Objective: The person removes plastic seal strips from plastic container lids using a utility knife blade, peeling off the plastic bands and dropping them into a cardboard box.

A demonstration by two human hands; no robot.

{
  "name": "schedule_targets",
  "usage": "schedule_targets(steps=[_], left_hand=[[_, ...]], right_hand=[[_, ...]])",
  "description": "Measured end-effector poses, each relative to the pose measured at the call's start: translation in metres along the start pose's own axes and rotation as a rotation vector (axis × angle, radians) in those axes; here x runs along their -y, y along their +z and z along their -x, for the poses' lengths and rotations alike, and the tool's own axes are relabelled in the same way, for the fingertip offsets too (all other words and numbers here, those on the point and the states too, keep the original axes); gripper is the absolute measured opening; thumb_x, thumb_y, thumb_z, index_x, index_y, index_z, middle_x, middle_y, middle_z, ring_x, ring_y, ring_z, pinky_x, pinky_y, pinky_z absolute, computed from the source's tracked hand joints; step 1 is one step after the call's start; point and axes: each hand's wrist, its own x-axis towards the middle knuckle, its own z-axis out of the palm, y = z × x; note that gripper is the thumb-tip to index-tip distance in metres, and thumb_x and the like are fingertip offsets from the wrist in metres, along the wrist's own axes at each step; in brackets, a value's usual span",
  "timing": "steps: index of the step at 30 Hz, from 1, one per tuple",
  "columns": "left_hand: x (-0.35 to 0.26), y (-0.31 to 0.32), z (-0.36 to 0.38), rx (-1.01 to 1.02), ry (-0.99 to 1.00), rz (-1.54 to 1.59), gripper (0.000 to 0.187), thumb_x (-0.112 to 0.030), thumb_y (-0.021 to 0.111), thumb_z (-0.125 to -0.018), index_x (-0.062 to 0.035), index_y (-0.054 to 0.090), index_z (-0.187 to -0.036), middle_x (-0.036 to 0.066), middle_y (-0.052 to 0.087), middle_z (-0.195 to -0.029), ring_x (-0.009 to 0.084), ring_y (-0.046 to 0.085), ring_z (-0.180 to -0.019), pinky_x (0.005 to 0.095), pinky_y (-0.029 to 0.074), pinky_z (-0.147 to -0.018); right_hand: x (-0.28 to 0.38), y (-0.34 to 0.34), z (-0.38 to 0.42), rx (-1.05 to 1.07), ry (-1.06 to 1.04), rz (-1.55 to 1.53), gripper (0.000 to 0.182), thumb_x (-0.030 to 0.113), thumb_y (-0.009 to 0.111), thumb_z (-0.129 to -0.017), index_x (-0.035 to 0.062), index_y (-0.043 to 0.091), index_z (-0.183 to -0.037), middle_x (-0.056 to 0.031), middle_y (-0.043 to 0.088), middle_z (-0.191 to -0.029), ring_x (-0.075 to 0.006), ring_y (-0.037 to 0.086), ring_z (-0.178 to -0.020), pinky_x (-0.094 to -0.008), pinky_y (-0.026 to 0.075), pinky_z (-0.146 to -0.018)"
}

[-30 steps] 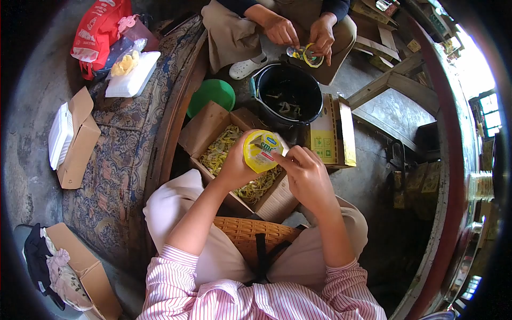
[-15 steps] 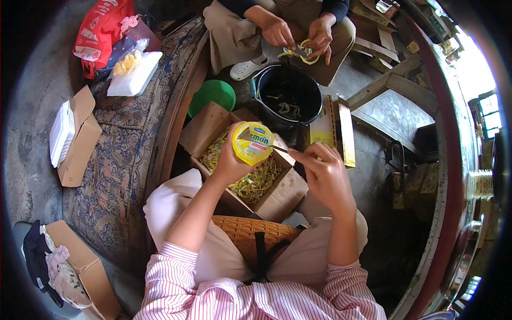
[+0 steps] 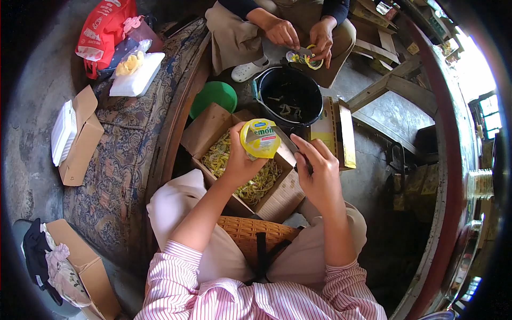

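My left hand (image 3: 241, 162) is wrapped round a plastic cup with a yellow printed lid (image 3: 260, 140), tilted toward the camera. In my right hand (image 3: 320, 173) is a knife (image 3: 287, 143), its blade pointing up and left to the lid's right edge. Whether the blade touches the cup cannot be made out. Below the cup, between my legs, a cardboard box (image 3: 284, 205) holds many thin yellow-green strips (image 3: 256, 184).
Across from me, another person's hands (image 3: 281, 33) work on a cut lid above a black bucket (image 3: 290, 96). A green basin (image 3: 213, 98) stands left of the bucket. A woven basket (image 3: 250, 229) lies near my lap. Wooden frames (image 3: 410, 93) stand at the right.
The cup has shifted slightly right and its lid has turned. My right hand has changed its grip, and the blade has moved from across the lid to its right edge.
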Motion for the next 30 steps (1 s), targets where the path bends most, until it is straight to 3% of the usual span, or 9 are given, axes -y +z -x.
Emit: schedule_targets(steps=[4,10,19,22,25,30], left_hand=[[0.002,0.003,-0.001,-0.012,0.025,-0.098,0.073,0.007,0.069,-0.062,-0.0059,0.023,-0.118,0.011,0.041,-0.112,0.0175,0.047,-0.106,0.0302,0.044,-0.088],[-0.005,0.006,-0.003,-0.095,0.042,-0.048,0.067,0.003,0.073,-0.062,-0.0033,0.028,-0.11,0.011,0.045,-0.105,0.0165,0.05,-0.097,0.0292,0.041,-0.086],[0.001,0.007,-0.002,-0.049,0.025,0.01,0.066,0.002,0.073,-0.061,-0.0037,0.029,-0.11,0.01,0.045,-0.103,0.0163,0.049,-0.098,0.0297,0.041,-0.086],[-0.001,0.006,0.001,-0.037,0.022,-0.012,0.066,0.001,0.074,-0.062,-0.0037,0.029,-0.11,0.011,0.045,-0.104,0.0165,0.049,-0.098,0.0299,0.041,-0.087],[-0.002,0.003,0.001,-0.043,0.005,-0.018,0.066,0.0,0.074,-0.062,-0.0036,0.029,-0.11,0.011,0.045,-0.105,0.0172,0.049,-0.098,0.03,0.041,-0.087],[0.005,0.005,0.003,-0.036,0.031,-0.144,0.065,0.0,0.073,-0.062,-0.0024,0.029,-0.11,0.011,0.046,-0.105,0.0171,0.049,-0.098,0.0301,0.041,-0.087]], right_hand=[[-0.001,0.002,0.001,0.028,-0.04,-0.016,0.03,-0.006,0.054,-0.069,0.0022,0.061,-0.098,-0.0123,0.051,-0.073,-0.0292,0.054,-0.063,-0.0357,0.045,-0.058],[0.002,0.005,0.004,0.054,-0.039,-0.011,0.03,-0.006,0.054,-0.068,0.0018,0.062,-0.096,-0.012,0.052,-0.073,-0.0286,0.055,-0.065,-0.036,0.046,-0.06],[-0.003,0.016,0.006,0.125,-0.058,0.11,0.032,-0.003,0.056,-0.067,0.0033,0.062,-0.098,-0.0103,0.052,-0.075,-0.0264,0.055,-0.069,-0.0358,0.047,-0.066],[-0.003,0.016,0.006,0.1,-0.089,0.084,0.028,-0.008,0.054,-0.072,0.0017,0.063,-0.096,-0.0117,0.049,-0.071,-0.0257,0.053,-0.059,-0.0341,0.044,-0.058],[-0.004,0.01,0.007,0.198,-0.041,0.098,0.032,-0.003,0.055,-0.068,0.0032,0.062,-0.099,-0.0107,0.05,-0.076,-0.0265,0.055,-0.07,-0.0363,0.046,-0.068],[-0.005,0.011,0.008,0.194,-0.039,0.094,0.032,-0.003,0.054,-0.069,0.0026,0.062,-0.099,-0.0115,0.052,-0.079,-0.0275,0.055,-0.071,-0.0369,0.047,-0.07]])
